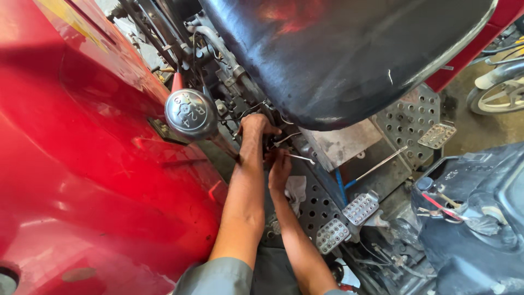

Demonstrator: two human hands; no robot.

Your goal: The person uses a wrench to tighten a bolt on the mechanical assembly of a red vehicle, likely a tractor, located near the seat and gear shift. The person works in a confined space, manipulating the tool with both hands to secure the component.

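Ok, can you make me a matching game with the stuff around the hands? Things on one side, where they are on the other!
Things:
1. gear knob
2. white rag
3. screwdriver
4. black seat

Places:
A. lying on the grey plate under the seat
B. on the holed floor plate, just right of the right forearm
C. across the top of the picture, above both hands
D. left of the left hand, beside the red fender

Pairs: 1-D, 2-B, 3-A, 4-C

Bright daylight; glare on red fender (82, 164); sharp focus
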